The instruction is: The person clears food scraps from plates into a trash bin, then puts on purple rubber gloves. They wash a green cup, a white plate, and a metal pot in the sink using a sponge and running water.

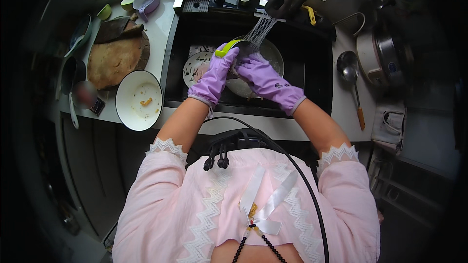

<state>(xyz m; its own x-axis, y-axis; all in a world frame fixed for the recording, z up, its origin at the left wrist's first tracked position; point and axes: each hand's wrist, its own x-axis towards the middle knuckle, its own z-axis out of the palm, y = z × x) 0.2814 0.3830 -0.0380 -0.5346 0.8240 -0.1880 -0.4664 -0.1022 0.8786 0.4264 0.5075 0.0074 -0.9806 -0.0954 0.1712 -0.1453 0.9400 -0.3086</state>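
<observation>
Both hands wear purple rubber gloves and work over the black sink (314,80). My left hand (218,67) grips a dark vessel with a yellow-green rim and handle (234,45), tilted under the water. Against its inner side presses my right hand (261,71), its fingers wet. Something pale shows at those fingertips; water or a cloth, I cannot tell. A spray falls from the black faucet (279,5) onto the vessel. Below the hands lies a large round pan or bowl (275,58), partly hidden. Left of it is a white plate with green scraps (193,70).
On the left counter lie a round wooden chopping board (113,62), a cleaver (111,31) and a white bowl with food bits (139,95) at the front edge. A purple strainer-like cup (146,2) is behind. On the right are a ladle (349,69) and a cooker (380,58).
</observation>
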